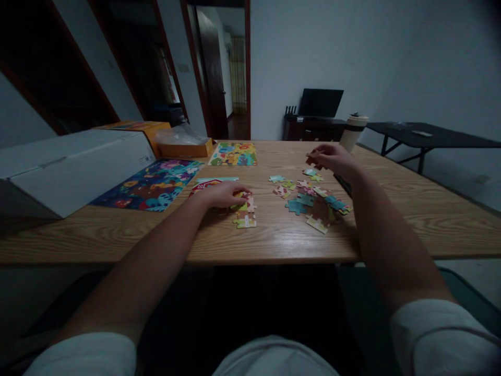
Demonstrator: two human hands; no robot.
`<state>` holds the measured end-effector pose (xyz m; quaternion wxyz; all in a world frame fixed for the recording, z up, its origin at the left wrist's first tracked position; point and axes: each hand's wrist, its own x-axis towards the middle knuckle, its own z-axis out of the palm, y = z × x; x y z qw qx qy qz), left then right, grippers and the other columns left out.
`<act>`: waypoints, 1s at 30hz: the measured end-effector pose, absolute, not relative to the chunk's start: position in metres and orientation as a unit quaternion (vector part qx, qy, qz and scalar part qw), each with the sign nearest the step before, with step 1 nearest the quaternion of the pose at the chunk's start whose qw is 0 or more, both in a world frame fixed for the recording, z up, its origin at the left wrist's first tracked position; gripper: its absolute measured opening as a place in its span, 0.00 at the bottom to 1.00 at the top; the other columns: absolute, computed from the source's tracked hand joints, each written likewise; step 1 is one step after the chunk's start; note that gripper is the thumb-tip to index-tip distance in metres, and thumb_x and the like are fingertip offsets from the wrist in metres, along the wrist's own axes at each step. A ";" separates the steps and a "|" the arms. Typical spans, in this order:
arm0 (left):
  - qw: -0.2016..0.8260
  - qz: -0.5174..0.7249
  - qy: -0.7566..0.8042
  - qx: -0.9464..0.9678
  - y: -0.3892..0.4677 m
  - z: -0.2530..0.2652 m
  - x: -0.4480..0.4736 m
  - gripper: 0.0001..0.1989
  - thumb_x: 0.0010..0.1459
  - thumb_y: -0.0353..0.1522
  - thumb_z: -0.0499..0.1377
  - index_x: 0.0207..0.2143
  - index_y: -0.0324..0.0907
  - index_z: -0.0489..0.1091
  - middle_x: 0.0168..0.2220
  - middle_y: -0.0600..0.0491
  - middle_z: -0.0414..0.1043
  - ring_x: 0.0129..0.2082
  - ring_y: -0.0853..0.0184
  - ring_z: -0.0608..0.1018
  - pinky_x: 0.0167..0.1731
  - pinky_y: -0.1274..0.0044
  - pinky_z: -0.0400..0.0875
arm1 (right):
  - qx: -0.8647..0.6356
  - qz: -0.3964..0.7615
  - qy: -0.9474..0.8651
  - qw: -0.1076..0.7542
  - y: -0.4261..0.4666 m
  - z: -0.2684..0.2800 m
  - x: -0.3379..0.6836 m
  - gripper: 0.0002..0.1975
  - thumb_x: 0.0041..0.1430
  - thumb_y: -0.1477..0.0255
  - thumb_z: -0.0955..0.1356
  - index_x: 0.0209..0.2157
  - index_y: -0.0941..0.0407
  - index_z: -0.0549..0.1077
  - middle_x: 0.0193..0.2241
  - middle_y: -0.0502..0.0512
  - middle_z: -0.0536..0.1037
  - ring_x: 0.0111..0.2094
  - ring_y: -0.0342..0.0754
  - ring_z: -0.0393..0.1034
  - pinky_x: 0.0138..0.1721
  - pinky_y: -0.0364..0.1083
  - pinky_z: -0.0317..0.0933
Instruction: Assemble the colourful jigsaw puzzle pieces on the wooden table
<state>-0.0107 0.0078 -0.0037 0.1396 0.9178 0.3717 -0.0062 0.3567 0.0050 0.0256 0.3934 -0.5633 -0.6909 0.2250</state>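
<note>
Dim room; a dark flat screen (pixel 321 103) is set against a pale wall (pixel 321 47), and a wood-grain table (pixel 274 248) is placed in front. Near the table's front edge, a small patch of jigsaw pieces (pixel 246 223), apparently joined, is partly covered by the left hand (pixel 227 195), fingers loosely curved; whether anything is gripped cannot be told. Loose jigsaw pieces (pixel 296 207) are heaped and overlapped to the right. Beyond them the right hand (pixel 331 158) is raised, fingertips drawn narrow; whether a piece is pinched there cannot be made out in this light. Risks, as judged: the patch could be split or skewed by a sideways drag of the left fingers; heaped pieces could be scattered by a lowered right forearm; the lidded cup (pixel 351 134), stood just behind the right hand, could be tipped by a careless backward swing.
</note>
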 end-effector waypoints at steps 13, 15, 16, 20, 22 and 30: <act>0.157 0.030 0.401 0.902 0.003 0.000 -0.012 0.26 0.61 0.50 0.53 0.55 0.44 0.70 0.55 0.50 0.73 0.52 0.63 0.73 0.51 0.76 0.64 | -0.636 0.087 -0.751 0.156 0.022 -0.009 0.331 0.23 0.57 0.60 0.70 0.51 0.57 0.76 0.43 0.63 0.80 0.39 0.53 0.75 0.42 0.48 0.66; 0.161 0.031 0.405 0.900 0.004 -0.001 -0.011 0.26 0.61 0.50 0.53 0.55 0.46 0.70 0.55 0.51 0.73 0.51 0.63 0.74 0.50 0.76 0.65 | -0.624 0.100 -0.767 0.110 0.019 -0.010 0.324 0.25 0.57 0.57 0.69 0.52 0.56 0.76 0.38 0.62 0.81 0.35 0.53 0.76 0.39 0.48 0.66; 0.163 0.033 0.407 0.898 0.004 -0.001 -0.011 0.26 0.61 0.50 0.54 0.55 0.46 0.70 0.54 0.51 0.73 0.51 0.63 0.74 0.50 0.76 0.65 | -0.625 0.113 -0.765 0.103 0.019 -0.009 0.324 0.25 0.58 0.58 0.68 0.52 0.57 0.75 0.36 0.61 0.82 0.33 0.52 0.75 0.38 0.48 0.66; 0.171 0.042 0.409 0.896 0.007 -0.002 -0.010 0.26 0.60 0.50 0.54 0.55 0.46 0.71 0.53 0.50 0.74 0.48 0.63 0.75 0.47 0.76 0.66 | -0.661 0.078 -0.726 0.171 0.018 0.000 0.350 0.20 0.61 0.66 0.66 0.51 0.61 0.76 0.42 0.64 0.81 0.38 0.51 0.75 0.38 0.46 0.65; 0.171 0.042 0.408 0.896 0.008 -0.002 -0.010 0.27 0.60 0.50 0.54 0.55 0.46 0.71 0.52 0.50 0.75 0.47 0.62 0.75 0.47 0.75 0.66 | -0.690 0.062 -0.696 0.188 0.017 0.005 0.371 0.18 0.61 0.68 0.66 0.50 0.62 0.76 0.45 0.65 0.80 0.39 0.51 0.75 0.37 0.44 0.65; 0.148 0.024 0.418 0.896 0.014 -0.003 -0.008 0.28 0.59 0.51 0.54 0.54 0.45 0.71 0.51 0.50 0.75 0.46 0.62 0.75 0.46 0.76 0.66 | -0.732 0.307 -0.608 -0.014 0.007 0.012 0.394 0.22 0.46 0.56 0.76 0.39 0.55 0.76 0.40 0.59 0.79 0.38 0.51 0.74 0.33 0.45 0.69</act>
